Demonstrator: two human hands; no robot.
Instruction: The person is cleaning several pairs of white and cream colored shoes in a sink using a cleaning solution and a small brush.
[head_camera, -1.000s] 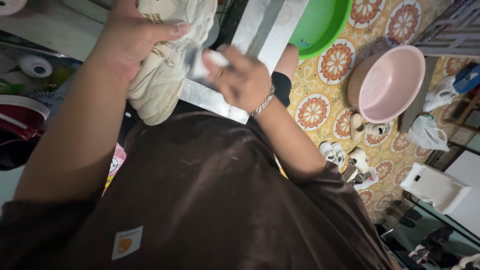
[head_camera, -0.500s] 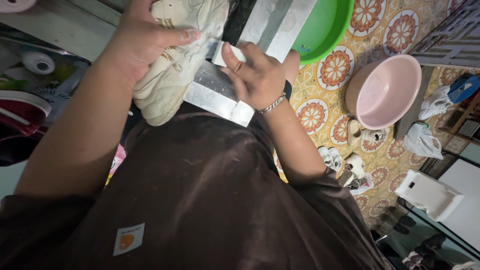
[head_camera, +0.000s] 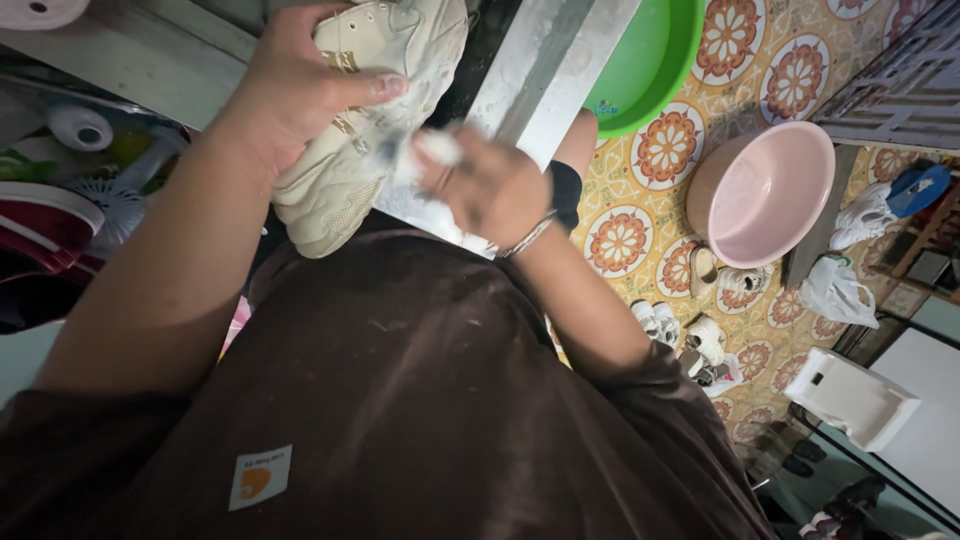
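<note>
A cream, dirty sneaker (head_camera: 370, 130) is held up in front of my chest by my left hand (head_camera: 300, 85), thumb across its side. My right hand (head_camera: 490, 190), blurred by motion and wearing a thin bracelet, presses a small white cloth or wipe (head_camera: 435, 150) against the shoe's side. The shoe's far end is cut off by the top edge of the view. My brown shirt fills the lower half.
A metal ledge (head_camera: 540, 70) runs behind the shoe. On the patterned floor stand a green basin (head_camera: 650, 60) and a pink basin (head_camera: 765, 190), with several small shoes (head_camera: 690, 335), a white stool (head_camera: 850, 395) and clutter on a shelf at left (head_camera: 70, 190).
My right hand has moved back toward the shoe's side with the white cloth and is now blurred. The left hand keeps its hold on the sneaker.
</note>
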